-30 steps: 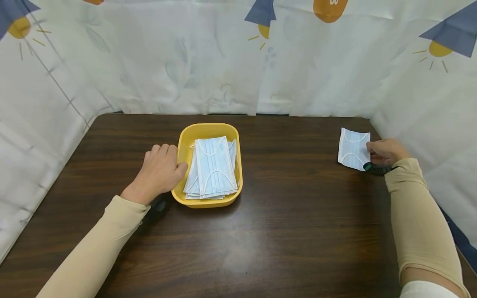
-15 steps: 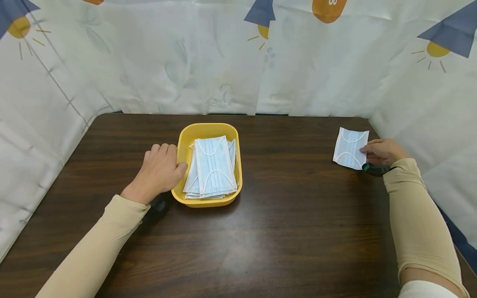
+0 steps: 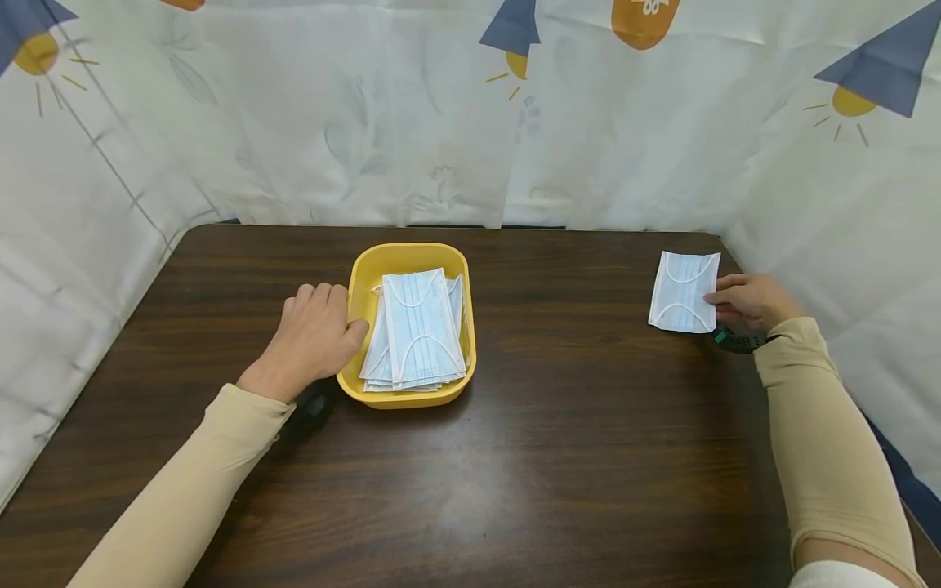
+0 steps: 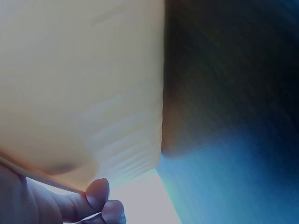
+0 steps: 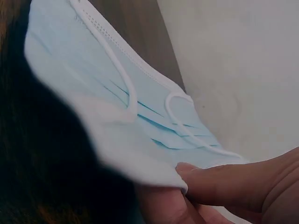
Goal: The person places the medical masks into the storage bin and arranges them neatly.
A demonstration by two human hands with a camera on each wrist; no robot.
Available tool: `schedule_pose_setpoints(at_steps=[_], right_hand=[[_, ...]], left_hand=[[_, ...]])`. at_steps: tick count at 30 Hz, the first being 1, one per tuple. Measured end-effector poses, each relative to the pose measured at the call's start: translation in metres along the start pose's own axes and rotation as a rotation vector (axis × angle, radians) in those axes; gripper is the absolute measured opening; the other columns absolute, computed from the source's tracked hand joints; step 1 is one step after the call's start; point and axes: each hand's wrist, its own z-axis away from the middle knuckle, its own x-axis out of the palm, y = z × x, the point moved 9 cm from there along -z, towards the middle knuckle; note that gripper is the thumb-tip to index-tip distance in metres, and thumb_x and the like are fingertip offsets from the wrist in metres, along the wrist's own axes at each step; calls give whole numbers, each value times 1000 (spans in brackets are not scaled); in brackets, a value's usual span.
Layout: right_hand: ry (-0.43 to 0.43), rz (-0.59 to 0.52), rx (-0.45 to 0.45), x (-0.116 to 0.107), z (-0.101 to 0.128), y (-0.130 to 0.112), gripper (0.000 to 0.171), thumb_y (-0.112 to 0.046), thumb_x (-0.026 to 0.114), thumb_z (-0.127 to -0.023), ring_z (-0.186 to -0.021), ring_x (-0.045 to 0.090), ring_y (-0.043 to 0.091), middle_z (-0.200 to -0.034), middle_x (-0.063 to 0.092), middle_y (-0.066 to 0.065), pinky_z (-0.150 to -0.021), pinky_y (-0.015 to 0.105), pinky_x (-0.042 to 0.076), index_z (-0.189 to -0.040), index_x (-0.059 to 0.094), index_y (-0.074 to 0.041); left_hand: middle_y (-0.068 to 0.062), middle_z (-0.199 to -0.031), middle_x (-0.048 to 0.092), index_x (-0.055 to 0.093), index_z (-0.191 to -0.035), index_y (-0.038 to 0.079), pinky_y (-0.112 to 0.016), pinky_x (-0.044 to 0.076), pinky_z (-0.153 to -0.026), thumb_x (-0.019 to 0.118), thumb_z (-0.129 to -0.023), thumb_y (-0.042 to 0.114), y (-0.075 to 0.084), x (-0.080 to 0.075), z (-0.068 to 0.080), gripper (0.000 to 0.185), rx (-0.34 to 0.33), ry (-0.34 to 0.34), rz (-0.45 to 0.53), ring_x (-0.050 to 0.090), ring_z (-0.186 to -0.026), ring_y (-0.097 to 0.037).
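Note:
A yellow tray [image 3: 363, 287] sits mid-table and holds a stack of light blue face masks [image 3: 421, 331]. My left hand [image 3: 312, 336] rests against the tray's left side, fingers curled on its rim. The left wrist view is filled by the tray's yellow wall [image 4: 79, 88] with fingertips [image 4: 105, 203] at the bottom. At the far right, my right hand [image 3: 742, 299] pinches the right edge of a single blue mask [image 3: 682, 292] with white ear loops, lifted a little off the table. The right wrist view shows the thumb and a finger [image 5: 224, 184] gripping that mask [image 5: 121, 116].
The dark wooden table [image 3: 573, 425] is walled on three sides by a white printed curtain [image 3: 353, 122]. Its right edge [image 3: 735, 253] lies just beyond the single mask. Both forearms wear tan sleeves, and a dark wristband [image 3: 738, 339] shows at the right wrist.
My right hand has drawn the single mask slightly left and turned it a little. The left hand and the tray have stayed put.

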Motion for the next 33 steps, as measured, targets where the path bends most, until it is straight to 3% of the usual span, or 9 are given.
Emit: schedule_pose_setpoints(at_steps=[11,25,33], right_hand=[[25,-56,-72,6,0,-6,66,-19,62,-102,-76,65,-7,-79,62,-23,-74,16,58,-149,27,12],[26,-180,-122,19,5,-22,41,-15,66,-100,-73,67,-4,-84,65,-19,-70,17,58,-132,44,-3],[58,-157,-159,27,10,-35,39,-17,69,-98,-72,67,-3,-83,65,-20,-70,17,59,-128,47,-5]], left_hand=[[-15,-82,49,52,-89,-2,-41,32,-68,43,-94,24,0,-1,1,29,1,10,-2,41,-82,-34],[-15,-83,50,53,-91,-3,-41,32,-69,43,-94,25,0,-1,1,30,-4,5,-5,41,-83,-34],[-16,-84,50,54,-92,-4,-41,32,-69,43,-94,25,1,-1,1,31,-1,8,-6,41,-83,-34]])
